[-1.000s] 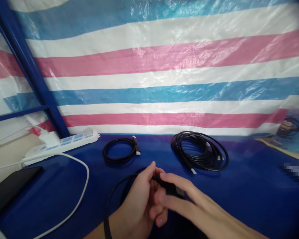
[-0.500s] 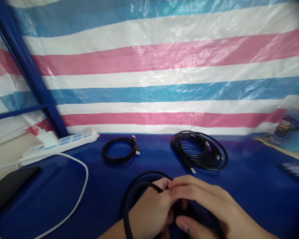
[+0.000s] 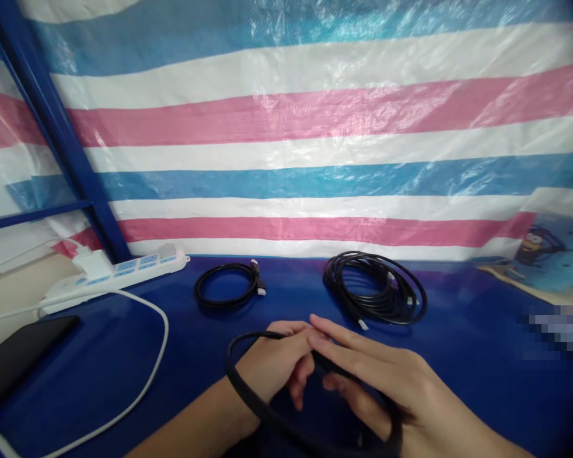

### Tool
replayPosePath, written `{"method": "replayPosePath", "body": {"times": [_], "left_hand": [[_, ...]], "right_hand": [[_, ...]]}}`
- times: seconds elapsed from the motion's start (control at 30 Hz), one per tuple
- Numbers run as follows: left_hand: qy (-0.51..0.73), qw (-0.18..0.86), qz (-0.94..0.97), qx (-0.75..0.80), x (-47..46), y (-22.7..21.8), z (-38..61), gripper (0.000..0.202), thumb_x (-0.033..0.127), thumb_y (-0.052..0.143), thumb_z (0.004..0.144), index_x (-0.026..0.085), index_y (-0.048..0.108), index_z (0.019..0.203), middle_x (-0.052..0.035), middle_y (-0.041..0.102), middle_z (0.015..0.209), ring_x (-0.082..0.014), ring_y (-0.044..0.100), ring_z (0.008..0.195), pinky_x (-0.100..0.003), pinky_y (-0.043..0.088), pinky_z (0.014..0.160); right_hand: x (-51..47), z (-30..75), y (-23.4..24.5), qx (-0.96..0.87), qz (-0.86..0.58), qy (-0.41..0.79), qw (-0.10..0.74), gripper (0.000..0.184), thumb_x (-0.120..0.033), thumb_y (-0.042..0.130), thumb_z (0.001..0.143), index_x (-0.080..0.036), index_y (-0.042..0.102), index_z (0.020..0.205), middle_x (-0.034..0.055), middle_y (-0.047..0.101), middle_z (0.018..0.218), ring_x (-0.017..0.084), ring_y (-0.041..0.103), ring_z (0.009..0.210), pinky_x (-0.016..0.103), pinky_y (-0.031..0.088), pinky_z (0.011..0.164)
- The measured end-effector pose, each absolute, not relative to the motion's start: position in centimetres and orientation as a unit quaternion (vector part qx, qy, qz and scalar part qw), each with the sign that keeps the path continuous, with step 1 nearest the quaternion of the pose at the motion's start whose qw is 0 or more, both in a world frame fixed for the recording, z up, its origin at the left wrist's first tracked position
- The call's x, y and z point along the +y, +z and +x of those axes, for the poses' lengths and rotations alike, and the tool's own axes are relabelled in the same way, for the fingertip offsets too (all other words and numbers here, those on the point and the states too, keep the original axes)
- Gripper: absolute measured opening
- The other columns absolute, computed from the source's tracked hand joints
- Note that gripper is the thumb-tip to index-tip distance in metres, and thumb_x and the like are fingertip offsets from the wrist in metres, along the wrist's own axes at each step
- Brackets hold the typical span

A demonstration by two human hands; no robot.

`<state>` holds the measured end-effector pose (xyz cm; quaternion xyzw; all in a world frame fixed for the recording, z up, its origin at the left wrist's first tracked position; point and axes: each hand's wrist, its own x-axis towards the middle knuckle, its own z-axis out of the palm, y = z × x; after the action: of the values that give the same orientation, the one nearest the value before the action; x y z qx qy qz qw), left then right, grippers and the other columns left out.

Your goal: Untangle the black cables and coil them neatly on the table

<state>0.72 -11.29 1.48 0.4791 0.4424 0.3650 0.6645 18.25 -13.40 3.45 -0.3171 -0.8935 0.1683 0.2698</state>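
The left hand [image 3: 279,359] was mostly closed, thumb laid forward and fingers curled, with a black cable [image 3: 251,397] caught in it. The cable crossed the back of that hand near the thumb, bowed round the wrist side and swept down towards six o'clock before running across to the right hand [image 3: 401,381]. There it passed through the crook between thumb and palm. The right hand was partly open: its fingers lay long and nearly straight, pointing to ten o'clock, their tips touching the left hand's thumb and knuckles, while its thumb stood apart underneath. A dark length of the cable showed between the two hands; how firmly the right one gripped it could not be told.

Both hands were low over the blue surface [image 3: 286,299]. From them, a small coiled cord [image 3: 226,305] lay at about eleven o'clock, its two plugs side by side on the ring's right edge. A larger coiled cord [image 3: 342,292] lay at one o'clock, one pale tip poking out towards the hands.

At ten o'clock sat a white power strip [image 3: 138,270] with a white charger [image 3: 93,264] plugged in. A white cord [image 3: 160,350] curved out at nine o'clock, and beyond it lay a flat black phone-like thing [image 3: 26,356]. A striped sheet [image 3: 286,127] hung behind, towards twelve.
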Motion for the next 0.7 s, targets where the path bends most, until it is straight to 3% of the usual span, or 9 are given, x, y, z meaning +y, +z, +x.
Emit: {"method": "replayPosePath", "body": {"times": [0.17,0.3,0.43,0.53,0.6,0.7], "left_hand": [[0.405,0.68,0.435,0.43,-10.5,1.4,1.0,0.027,0.039,0.063,0.069,0.014,0.058,0.077,0.0036,0.051,0.051,-0.0076,0.047,0.043,-0.019,0.038,0.041],[0.48,0.677,0.386,0.404,-10.6,2.2,0.6,0.027,0.035,0.065,0.071,0.014,0.057,0.086,-0.0007,0.058,0.071,-0.0081,0.057,0.064,-0.021,0.046,0.063],[0.582,0.606,0.381,0.386,-10.7,3.6,-0.4,0.022,0.025,0.069,0.069,0.018,0.058,0.088,-0.0003,0.06,0.092,-0.0093,0.057,0.085,-0.021,0.044,0.077],[0.582,0.561,0.456,0.371,-10.9,4.1,-0.5,0.014,0.021,0.069,0.069,0.016,0.058,0.076,0.0024,0.059,0.07,-0.0093,0.058,0.073,-0.022,0.044,0.073],[0.537,0.584,0.494,0.356,-11.2,4.0,-0.2,0.016,0.028,0.065,0.074,0.016,0.055,0.069,0.0046,0.051,0.053,-0.01,0.058,0.062,-0.023,0.044,0.07],[0.454,0.631,0.519,0.354,-11.7,3.2,0.7,0.039,0.046,0.05,0.084,0.013,0.056,0.062,-0.0013,0.057,0.06,-0.0131,0.061,0.069,-0.025,0.048,0.071]], "right_hand": [[-13.2,17.7,3.0,-0.875,-0.306,0.165,0.338,0.036,-0.015,0.048,0.087,-0.023,0.062,0.12,0.0037,0.052,0.134,0.014,0.053,0.121,0.019,0.045,0.099],[-12.7,18.6,2.9,-0.853,-0.344,0.154,0.361,0.039,-0.019,0.049,0.088,-0.028,0.055,0.125,0.0009,0.059,0.127,0.012,0.057,0.116,0.019,0.046,0.098],[-12.1,19.4,2.5,-0.793,-0.429,0.239,0.359,0.037,-0.029,0.047,0.09,-0.031,0.047,0.128,0.002,0.062,0.117,0.011,0.064,0.1,0.02,0.052,0.089],[-11.8,19.1,2.5,-0.731,-0.447,0.321,0.405,0.043,-0.042,0.045,0.09,-0.032,0.038,0.131,0.0025,0.063,0.1,0.01,0.064,0.082,0.02,0.055,0.071],[-11.6,18.6,2.8,-0.665,-0.447,0.374,0.466,0.052,-0.05,0.049,0.086,-0.03,0.034,0.131,0.0008,0.061,0.085,0.01,0.061,0.066,0.019,0.052,0.057],[-11.5,18.1,3.7,-0.558,-0.451,0.427,0.55,0.062,-0.054,0.06,0.077,-0.024,0.038,0.126,-0.0023,0.056,0.068,0.008,0.053,0.056,0.017,0.046,0.051]]}}
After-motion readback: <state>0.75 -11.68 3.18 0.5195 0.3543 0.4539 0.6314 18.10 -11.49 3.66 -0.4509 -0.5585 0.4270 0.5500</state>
